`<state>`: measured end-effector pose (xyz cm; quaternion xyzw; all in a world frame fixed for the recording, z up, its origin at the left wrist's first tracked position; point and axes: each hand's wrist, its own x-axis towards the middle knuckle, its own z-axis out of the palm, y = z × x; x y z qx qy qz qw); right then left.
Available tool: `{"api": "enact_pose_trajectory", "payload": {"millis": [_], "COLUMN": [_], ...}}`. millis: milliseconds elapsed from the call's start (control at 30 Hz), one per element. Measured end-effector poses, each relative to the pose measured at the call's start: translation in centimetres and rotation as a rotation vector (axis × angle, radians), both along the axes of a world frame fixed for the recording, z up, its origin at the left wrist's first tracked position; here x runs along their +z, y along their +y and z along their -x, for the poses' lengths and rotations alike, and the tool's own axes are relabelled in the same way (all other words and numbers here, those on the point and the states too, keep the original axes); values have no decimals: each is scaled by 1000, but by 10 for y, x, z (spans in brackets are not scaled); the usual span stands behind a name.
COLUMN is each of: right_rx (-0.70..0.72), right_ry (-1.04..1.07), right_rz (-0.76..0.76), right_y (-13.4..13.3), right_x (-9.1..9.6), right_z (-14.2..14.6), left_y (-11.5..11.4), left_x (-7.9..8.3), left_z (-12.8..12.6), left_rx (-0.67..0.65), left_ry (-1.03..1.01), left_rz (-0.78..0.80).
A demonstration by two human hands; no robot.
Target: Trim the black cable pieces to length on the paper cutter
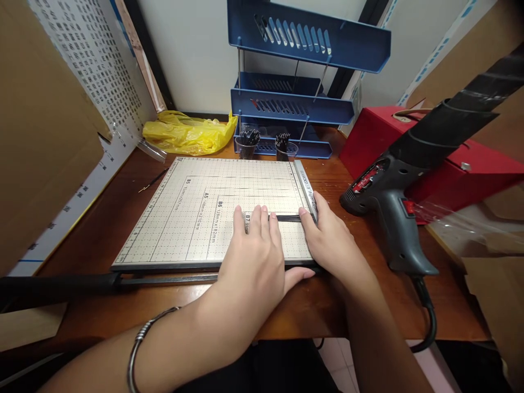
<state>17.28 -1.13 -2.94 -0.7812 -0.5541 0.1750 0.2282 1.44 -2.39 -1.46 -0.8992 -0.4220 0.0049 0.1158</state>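
Observation:
A cream paper cutter (184, 218) with printed grid lines and size marks lies on the desk. Across its right part runs a small bundle of thin black wires (289, 218). My left hand (256, 245) lies flat over the bundle's left part, fingers stretched out and hiding that end; its thumb sticks out past the cutter's front edge. My right hand (333, 234) is at the metal side rail (306, 188), with its thumb on the wires' right end and its fingers along the rail. The cutter's black handle (61, 285) is low, along the front edge.
Two clear cups of black wires (246, 146) (283, 146) stand behind the cutter, before a blue tiered tray (290, 103). A yellow plastic bag (190, 134) lies back left. On the right are a heat gun (393, 196) and a red box (376, 131). One loose wire (153, 180) lies left.

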Motion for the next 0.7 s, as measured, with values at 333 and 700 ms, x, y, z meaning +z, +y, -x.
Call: {"api": "enact_pose_trajectory", "payload": {"millis": [333, 700], "right_rx": [-1, -2], "right_ry": [-3, 6], "right_rz": [1, 1], "right_y": [0, 0], "right_x": [1, 2], "right_z": [1, 1], "left_y": [-3, 1], "left_x": [-2, -5], "left_z": [-2, -1], "left_rx": [12, -27], "left_ry": [27, 11], "left_rz": [-10, -11]}}
